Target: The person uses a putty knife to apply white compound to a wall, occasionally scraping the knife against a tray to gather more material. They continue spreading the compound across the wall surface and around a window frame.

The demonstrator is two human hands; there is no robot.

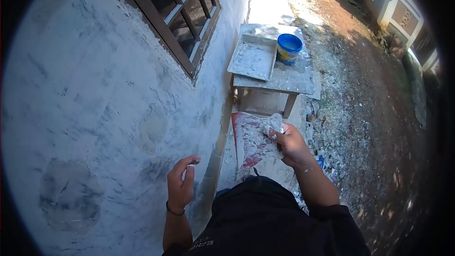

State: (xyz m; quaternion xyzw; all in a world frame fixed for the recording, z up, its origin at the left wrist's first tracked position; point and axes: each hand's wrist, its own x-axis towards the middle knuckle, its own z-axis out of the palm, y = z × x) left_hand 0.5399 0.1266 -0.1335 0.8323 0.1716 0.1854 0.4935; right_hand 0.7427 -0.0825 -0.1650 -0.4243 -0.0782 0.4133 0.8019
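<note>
Item one: a flat red plate (246,135), held in front of the body, below the near edge of the table, its face streaked with white paste. A thick white lump (271,122) sits at its upper right, beside the thumb; we cannot tell whether it is paste alone or a coated part.

Item two: the right hand (293,146), closed on the right side of the plate, thumb on the upper face, white specks along the forearm.

Item three: the left hand (181,182), holding nothing that we can see, fingers bent, a narrow gap between them and the thumb, fingertips whitened. It is near the wall; we cannot tell whether it touches. A dark band (175,210) circles the wrist.

Item four: a small table (295,81), spattered white. On it we count a shallow tray (255,60), white-coated inside, at left, and a blue tub (289,42) with a yellow-marked side, just beside it.

Item five, at left: the wall (113,128), pale with grey smears, and a brown-framed window (187,12).

Item six, at right: rough ground (369,128), stony and whitened near the table, and a fence (397,12) well beyond
</note>
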